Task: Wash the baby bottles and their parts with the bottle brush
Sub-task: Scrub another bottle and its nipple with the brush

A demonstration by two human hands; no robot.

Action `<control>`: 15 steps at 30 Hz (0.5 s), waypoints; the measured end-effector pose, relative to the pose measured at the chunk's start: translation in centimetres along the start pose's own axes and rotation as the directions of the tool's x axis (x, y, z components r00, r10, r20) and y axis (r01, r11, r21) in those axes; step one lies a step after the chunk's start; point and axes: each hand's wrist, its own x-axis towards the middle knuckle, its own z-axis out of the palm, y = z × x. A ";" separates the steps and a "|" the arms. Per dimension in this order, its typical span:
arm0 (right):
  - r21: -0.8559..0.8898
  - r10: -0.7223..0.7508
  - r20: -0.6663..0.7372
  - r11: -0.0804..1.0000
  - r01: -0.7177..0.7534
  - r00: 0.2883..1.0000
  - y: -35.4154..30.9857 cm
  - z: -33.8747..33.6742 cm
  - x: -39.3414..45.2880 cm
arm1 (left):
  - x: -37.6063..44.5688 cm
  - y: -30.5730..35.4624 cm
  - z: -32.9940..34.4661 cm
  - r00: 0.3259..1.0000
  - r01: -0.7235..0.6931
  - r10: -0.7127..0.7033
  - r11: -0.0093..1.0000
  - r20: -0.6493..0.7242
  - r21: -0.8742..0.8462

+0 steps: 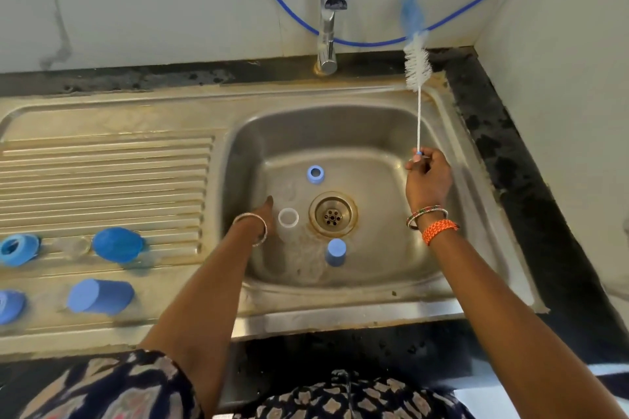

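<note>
Dull stained steel sink (340,126), shiny chrome tap (328,10), white bristle bottle brush (417,68), matt blue plastic caps (100,296), clear plastic bottle (289,224)

Right hand (428,180) holds bottle brush (417,66) upright; left hand (267,216) touches clear bottle (288,218) in sink (340,122)

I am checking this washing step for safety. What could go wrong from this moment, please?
1. The right hand pinches the bottle brush only at the tip of its long thin handle, with the head raised high; it could swing or slip.
2. The left hand reaches for a clear bottle lying in the wet sink beside the open drain; it may be slippery.
3. The blue ring and blue cap lie loose near the drain.
</note>
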 end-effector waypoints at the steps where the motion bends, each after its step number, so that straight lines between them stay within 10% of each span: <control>1: -0.004 -0.004 0.000 1.000 0.004 1.000 0.1 0.0 0.1 | 0.2 0.2 -1.4 1.000 0.005 -0.005 1.000 -0.001 0.021; 7: 0.002 0.039 -0.058 0.999 -0.039 0.998 0.1 0.8 1.0 | 3.2 5.8 -7.5 0.947 -0.204 0.219 0.975 -0.234 0.087; 15: 0.100 0.069 -0.036 0.993 -0.065 0.997 0.9 1.0 1.3 | 8.4 9.2 -1.9 0.927 -0.344 0.374 0.881 -0.035 0.324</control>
